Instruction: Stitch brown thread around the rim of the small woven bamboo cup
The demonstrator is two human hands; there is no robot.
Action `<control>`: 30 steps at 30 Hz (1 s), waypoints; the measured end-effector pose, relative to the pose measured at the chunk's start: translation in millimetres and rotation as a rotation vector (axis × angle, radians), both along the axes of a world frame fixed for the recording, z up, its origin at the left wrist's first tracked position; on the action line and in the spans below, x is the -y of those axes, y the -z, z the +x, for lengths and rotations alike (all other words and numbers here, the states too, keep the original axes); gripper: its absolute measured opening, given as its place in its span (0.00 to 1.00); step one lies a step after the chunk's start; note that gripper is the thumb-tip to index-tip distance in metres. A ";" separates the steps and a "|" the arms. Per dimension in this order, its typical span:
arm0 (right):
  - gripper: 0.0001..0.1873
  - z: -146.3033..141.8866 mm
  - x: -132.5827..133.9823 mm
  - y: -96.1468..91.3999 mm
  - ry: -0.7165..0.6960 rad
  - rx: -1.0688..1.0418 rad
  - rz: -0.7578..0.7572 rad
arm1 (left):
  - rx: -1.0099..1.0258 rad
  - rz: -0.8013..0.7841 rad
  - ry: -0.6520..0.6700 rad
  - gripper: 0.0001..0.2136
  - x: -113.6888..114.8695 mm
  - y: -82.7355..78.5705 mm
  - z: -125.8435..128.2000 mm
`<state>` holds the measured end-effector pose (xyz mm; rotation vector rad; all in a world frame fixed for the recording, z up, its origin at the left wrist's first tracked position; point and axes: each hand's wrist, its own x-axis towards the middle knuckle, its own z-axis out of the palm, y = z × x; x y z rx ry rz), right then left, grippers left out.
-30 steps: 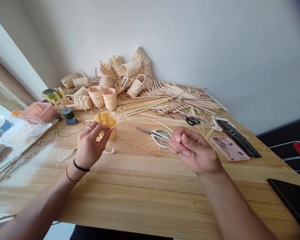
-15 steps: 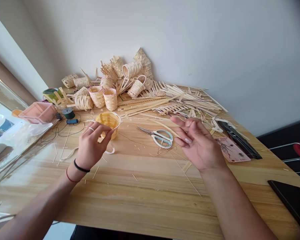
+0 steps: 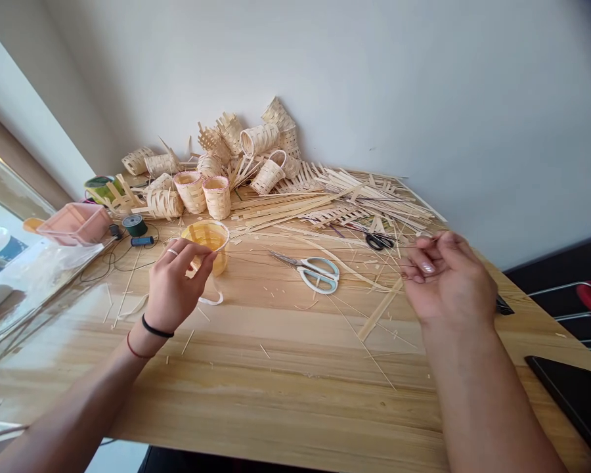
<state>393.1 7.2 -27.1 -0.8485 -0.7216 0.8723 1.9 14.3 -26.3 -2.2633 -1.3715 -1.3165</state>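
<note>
A small yellow basket [image 3: 207,235] with a white strip along its rim stands on its own near the left side, and the strip's loose end [image 3: 213,301] curls down to the table. My left hand [image 3: 177,282] pinches that rim between thumb and fingers, covering the basket's near side. Off to the right, my right hand [image 3: 448,279] is raised with thumb and fingertips pressed together on a thin dark thread. The thread [image 3: 249,251] runs from the basket rim towards it; whether a needle is in the fingers I cannot tell. White-handled scissors [image 3: 318,274] lie between both hands.
Woven baskets [image 3: 217,197] and a heap of bamboo strips [image 3: 374,190] fill the back by the wall. Black-handled scissors [image 3: 379,241] lie before the strips. A green thread spool [image 3: 134,225], a blue spool [image 3: 142,241] and a pink bin [image 3: 76,223] stand left. A black flat object [image 3: 571,401] lies right.
My right hand has moved right, away from the basket, and the slack thread by the scissors has been drawn out. My left hand and the basket have shifted slightly left.
</note>
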 end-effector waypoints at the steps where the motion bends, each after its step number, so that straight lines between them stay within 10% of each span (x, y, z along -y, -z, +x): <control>1: 0.13 8.6 -0.3 2.0 0.030 0.001 0.012 | 0.006 -0.001 -0.007 0.06 -0.2 -0.5 -0.4; 14: 0.13 58.0 6.7 4.5 0.244 0.104 0.086 | 0.030 -0.016 -0.063 0.06 -4.5 2.1 -3.9; 24: 0.09 -30.6 5.7 -5.6 0.232 0.164 0.120 | -0.018 0.019 0.098 0.03 3.9 1.3 5.5; 30: 0.04 -90.8 25.4 3.0 0.030 0.684 0.068 | -0.048 0.062 0.200 0.03 16.4 -0.4 19.6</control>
